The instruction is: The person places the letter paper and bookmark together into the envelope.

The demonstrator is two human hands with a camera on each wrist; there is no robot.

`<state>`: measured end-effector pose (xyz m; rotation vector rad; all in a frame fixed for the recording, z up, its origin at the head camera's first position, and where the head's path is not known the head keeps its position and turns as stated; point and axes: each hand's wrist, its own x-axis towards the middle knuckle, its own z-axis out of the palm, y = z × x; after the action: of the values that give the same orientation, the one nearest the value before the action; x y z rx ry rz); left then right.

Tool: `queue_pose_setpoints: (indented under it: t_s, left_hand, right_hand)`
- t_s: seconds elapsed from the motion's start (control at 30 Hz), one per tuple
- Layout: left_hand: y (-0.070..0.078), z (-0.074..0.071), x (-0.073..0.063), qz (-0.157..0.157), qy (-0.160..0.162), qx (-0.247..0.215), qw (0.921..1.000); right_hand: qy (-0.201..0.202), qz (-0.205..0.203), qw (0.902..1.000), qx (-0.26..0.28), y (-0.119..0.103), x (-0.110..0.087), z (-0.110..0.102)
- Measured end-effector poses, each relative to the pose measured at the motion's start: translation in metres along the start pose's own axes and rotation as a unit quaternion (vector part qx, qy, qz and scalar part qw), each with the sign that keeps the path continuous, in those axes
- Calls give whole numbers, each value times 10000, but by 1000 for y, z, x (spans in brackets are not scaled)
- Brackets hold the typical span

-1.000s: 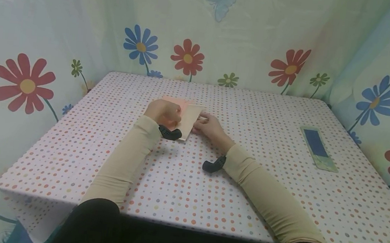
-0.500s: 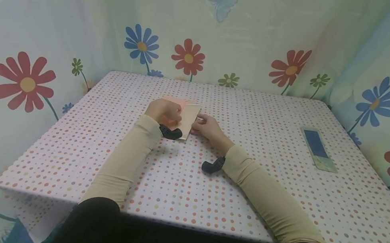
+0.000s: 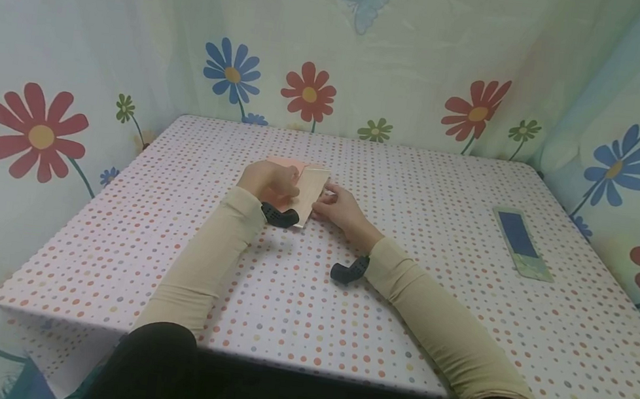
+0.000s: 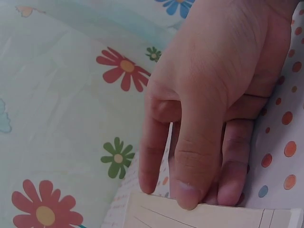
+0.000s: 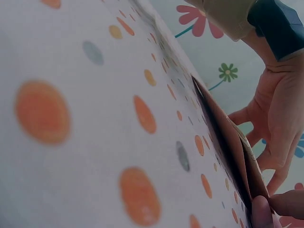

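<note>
A folded card [image 3: 310, 192], pink on the left and cream on the right, lies at the table's middle. My left hand [image 3: 270, 182] rests over its pink side. In the left wrist view, its fingers reach down and the thumb [image 4: 190, 194] touches the edge of the cream panel, which bears thin lines. My right hand [image 3: 344, 210] is at the cream panel's right edge. In the right wrist view, its thumb [image 5: 261, 211] and a finger pinch the edge, and a dark gap shows between the card's layers [image 5: 232, 137].
A flat green rectangle with a dark blue panel [image 3: 519, 239] lies on the right side of the table. The dotted tablecloth [image 3: 306, 316] covers the table, and a flowered curtain [image 3: 407, 58] surrounds its back and sides.
The cream panel's right edge has shifted slightly left, and my right hand has moved a little left with it. My left hand has stayed almost in place.
</note>
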<state>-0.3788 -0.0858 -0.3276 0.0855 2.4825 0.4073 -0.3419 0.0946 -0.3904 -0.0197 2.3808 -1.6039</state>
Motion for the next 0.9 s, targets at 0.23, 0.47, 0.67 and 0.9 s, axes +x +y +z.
queue_pose_setpoints:
  t_s: [0.23, 0.47, 0.67, 0.9]
  left_hand:
    - [0, -1, 1, 20, -107, -327, 9994]
    - [2, -1, 0, -27, -179, -355, 9992]
    - [1, -2, 0, 13, -270, -436, 9987]
    - [0, -1, 4, 72, -319, -470, 9984]
  right_hand:
    - [-163, -172, 9997, -61, 0, -1, 0]
    - [-263, -135, 9994, 155, 0, -2, 0]
    - [-262, -61, 9996, 19, 0, -2, 0]
    - [-310, 165, 9992, 193, -1, -2, -1]
